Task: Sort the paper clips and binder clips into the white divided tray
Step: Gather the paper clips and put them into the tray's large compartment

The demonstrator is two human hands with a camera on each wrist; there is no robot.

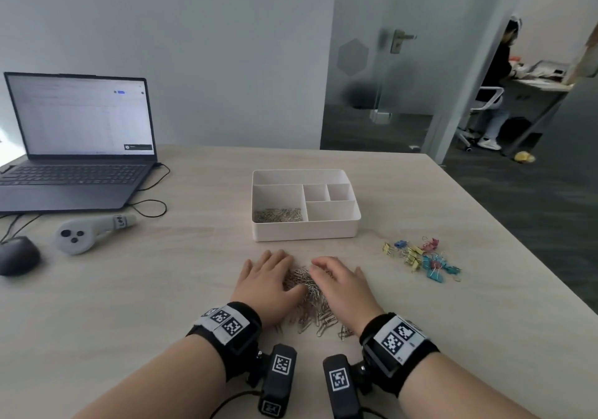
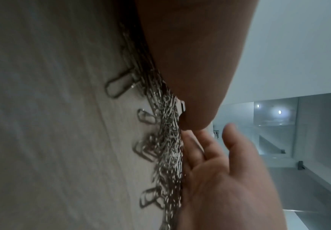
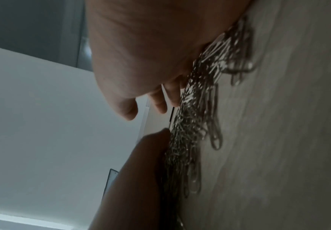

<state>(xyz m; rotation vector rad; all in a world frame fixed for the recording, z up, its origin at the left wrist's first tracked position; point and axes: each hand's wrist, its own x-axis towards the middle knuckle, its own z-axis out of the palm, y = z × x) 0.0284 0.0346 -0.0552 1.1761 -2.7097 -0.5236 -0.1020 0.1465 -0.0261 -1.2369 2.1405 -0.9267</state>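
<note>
Both hands flat, fingers loosely spread, gripping nothing: left hand (image 1: 270, 281) and right hand (image 1: 343, 284) press on the paper clips (image 1: 312, 308).
Tray (image 1: 305, 232) at 12 o'clock of the pile, some clips in its near-left compartment; binder clips (image 1: 422, 258) at 2 o'clock.

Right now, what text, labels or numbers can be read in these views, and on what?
None is readable.
Laptop screen: text too small and blurred.
Grey controller: handle marking blurred.
Wristbands and wrist cameras: square black-and-white code markers only, no words.
</note>
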